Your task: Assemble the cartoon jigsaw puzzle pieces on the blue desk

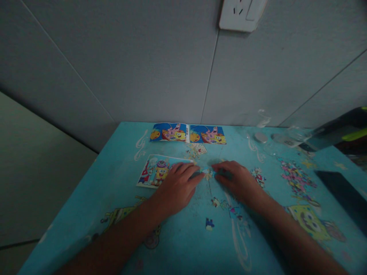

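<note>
1. While your head view looks down on the blue table (183, 248), your left hand (179, 185) and right hand (236, 177) face each other, fingertips apart.
2. Small puzzle pieces (208, 173) lie between them, at your clock's centre.
3. Your left thumb and fingers reach these pieces; I cannot tell whether they pinch any.
4. Your right thumb and forefinger stand parted beside them; whether they grip one, I cannot tell.
5. At 9 o'clock, your left hand partly covers a picture card (156, 170).
6. A single piece (209, 224) lies at 6 o'clock, a scattered pile (296, 177) at 3.
</note>
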The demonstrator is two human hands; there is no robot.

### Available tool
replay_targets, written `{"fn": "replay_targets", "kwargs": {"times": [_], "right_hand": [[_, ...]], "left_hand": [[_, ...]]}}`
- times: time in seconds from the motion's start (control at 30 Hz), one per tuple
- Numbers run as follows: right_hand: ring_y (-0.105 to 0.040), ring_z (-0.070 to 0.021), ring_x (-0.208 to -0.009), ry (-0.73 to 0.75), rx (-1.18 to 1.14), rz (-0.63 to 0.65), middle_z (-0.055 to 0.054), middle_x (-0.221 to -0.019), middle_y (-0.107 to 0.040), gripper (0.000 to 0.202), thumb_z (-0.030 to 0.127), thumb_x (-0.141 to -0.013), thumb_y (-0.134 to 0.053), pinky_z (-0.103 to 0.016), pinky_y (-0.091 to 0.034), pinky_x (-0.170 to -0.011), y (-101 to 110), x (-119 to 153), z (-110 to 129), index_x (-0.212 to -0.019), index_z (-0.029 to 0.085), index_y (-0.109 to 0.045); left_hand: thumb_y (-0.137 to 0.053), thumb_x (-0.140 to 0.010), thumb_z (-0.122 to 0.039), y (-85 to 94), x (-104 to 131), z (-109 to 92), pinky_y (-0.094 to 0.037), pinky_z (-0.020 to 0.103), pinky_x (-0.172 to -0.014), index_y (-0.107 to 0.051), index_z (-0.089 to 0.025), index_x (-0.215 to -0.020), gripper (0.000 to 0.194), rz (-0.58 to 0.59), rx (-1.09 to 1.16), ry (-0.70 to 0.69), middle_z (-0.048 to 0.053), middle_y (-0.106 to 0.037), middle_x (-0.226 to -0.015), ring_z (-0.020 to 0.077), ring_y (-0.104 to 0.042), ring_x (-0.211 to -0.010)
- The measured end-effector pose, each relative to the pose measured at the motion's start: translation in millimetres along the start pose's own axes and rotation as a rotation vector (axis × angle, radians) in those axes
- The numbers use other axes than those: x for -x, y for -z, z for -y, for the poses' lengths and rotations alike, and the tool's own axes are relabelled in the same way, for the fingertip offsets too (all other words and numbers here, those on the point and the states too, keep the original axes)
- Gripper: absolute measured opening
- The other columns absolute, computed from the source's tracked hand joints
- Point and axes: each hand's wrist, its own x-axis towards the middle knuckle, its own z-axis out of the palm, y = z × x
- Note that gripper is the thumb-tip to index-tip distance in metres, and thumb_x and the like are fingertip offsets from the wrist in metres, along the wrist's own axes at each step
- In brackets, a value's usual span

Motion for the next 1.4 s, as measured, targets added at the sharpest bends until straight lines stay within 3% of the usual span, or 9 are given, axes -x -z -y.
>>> {"fn": "replay_targets", "kwargs": {"times": [0.4,0.67,1.07,1.4], "right_hand": [[-0.07,-0.0224,-0.103,-0.004,-0.029,0.007,-0.004,-0.111,-0.077,0.034,0.011,-0.087,-0.063,-0.04,-0.054,-0.096,1,-1,3,-0.116,0.025,-0.074],[-0.07,-0.0245,-0.101,-0.01,0.027,-0.066,-0.005,-0.109,-0.077,0.031,0.015,-0.091,-0.06,-0.045,-0.055,-0.095,-4,-1,-1,-0.117,0.025,-0.074],[-0.07,-0.024,-0.101,0.031,0.024,-0.102,-0.005,-0.108,-0.077,0.032,0.014,-0.091,-0.059,-0.042,-0.055,-0.094,-8,-2,3,-0.116,0.024,-0.075],[-0.067,-0.0264,-0.105,0.055,0.033,-0.058,-0.007,-0.112,-0.075,0.029,0.02,-0.09,-0.066,-0.048,-0.052,-0.097,-11,-3,5,-0.118,0.025,-0.072]], "left_hand": [[-0.052,-0.097,-0.013,0.0,1,0,-0.04,0.052,-0.111,-0.056,-0.025,-0.139,0.044,-0.006,0.007,-0.005,0.008,-0.057,-0.14,0.0284,-0.049,-0.131],[-0.053,-0.096,-0.013,1.6,1,0,-0.039,0.052,-0.111,-0.056,-0.023,-0.138,0.043,0.006,0.002,-0.01,0.005,-0.057,-0.143,0.0283,-0.047,-0.132],[-0.052,-0.097,-0.014,1.6,0,-1,-0.039,0.052,-0.112,-0.056,-0.025,-0.139,0.043,0.0,0.007,-0.006,0.006,-0.057,-0.142,0.0277,-0.048,-0.132],[-0.052,-0.097,-0.014,-2.7,-2,-4,-0.038,0.053,-0.111,-0.052,-0.026,-0.143,0.047,0.009,-0.034,0.013,0.006,-0.057,-0.141,0.029,-0.047,-0.132]]}}
